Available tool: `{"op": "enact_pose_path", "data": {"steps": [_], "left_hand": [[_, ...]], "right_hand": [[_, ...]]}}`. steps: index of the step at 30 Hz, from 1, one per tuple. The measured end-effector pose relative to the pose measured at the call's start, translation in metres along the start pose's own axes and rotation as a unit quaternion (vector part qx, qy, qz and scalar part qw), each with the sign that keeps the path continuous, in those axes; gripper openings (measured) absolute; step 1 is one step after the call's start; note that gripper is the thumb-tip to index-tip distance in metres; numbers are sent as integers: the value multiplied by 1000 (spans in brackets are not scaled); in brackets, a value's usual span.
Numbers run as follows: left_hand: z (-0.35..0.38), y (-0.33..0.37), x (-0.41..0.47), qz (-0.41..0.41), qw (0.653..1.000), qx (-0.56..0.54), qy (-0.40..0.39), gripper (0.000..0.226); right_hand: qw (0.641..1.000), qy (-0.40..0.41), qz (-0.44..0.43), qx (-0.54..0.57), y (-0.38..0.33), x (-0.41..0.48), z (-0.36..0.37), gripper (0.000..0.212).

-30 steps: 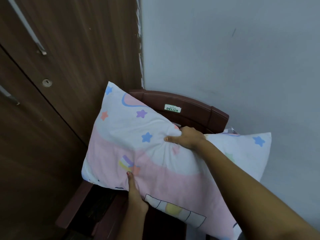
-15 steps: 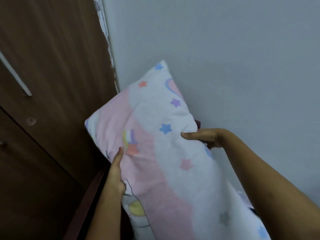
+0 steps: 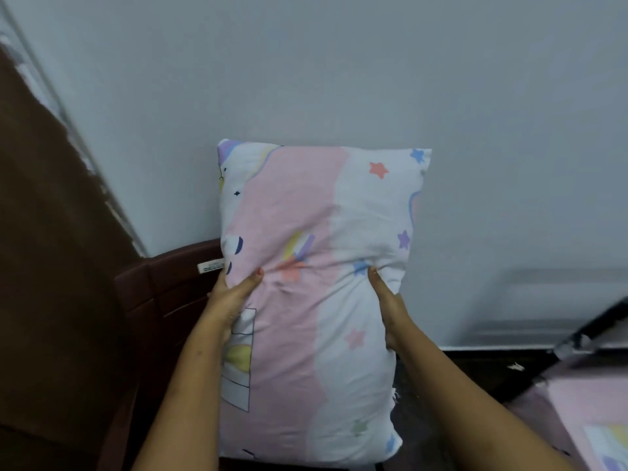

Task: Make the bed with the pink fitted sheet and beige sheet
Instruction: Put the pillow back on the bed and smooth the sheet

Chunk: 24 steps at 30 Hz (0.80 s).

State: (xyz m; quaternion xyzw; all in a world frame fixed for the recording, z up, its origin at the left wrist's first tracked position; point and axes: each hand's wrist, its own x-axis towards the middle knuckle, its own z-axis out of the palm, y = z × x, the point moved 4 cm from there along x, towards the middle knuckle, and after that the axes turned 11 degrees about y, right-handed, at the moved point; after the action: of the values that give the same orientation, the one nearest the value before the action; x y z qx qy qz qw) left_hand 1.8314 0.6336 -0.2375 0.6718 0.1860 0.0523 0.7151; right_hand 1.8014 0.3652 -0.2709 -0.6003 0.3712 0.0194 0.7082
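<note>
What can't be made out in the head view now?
Head view:
- Left hand and right hand: fingers hidden behind the pillow.
- Chair: seat hidden by the pillow and arms; label blurred.
- Bed: cut off by the right edge, blurred.

Plain grey painted wall spans the far side. Brown wooden cabinet stands left, with maroon plastic chair beside it. Dark floor lies right.

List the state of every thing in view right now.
pillow: upright, held between both hands.
left hand: grips the pillow's left edge.
right hand: grips the pillow's right edge.
maroon plastic chair: behind the pillow, partly hidden.
pink sheet: spread over the bed corner.
</note>
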Motion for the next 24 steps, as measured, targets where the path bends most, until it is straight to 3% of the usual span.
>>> {"op": "enact_pose_path", "data": {"steps": [3,10,13,16,24], "left_hand": [[33,17,-10,46,999,21,-16,42],[117,19,-68,70,997,11,-38,33],[156,7,-107,49,997,17,-62,36],[198,-7,-159,43,995,34,-84,36],[332,-56,-331,18,971,53,-233,26]], "right_hand": [[999,22,3,41,1,1,-31,91],[991,91,-20,95,1,-7,-138,47],[987,118,-9,110,17,-8,-195,62],[978,168,-3,125,37,-17,-265,54],[931,325,7,168,97,-76,-492,69]]}}
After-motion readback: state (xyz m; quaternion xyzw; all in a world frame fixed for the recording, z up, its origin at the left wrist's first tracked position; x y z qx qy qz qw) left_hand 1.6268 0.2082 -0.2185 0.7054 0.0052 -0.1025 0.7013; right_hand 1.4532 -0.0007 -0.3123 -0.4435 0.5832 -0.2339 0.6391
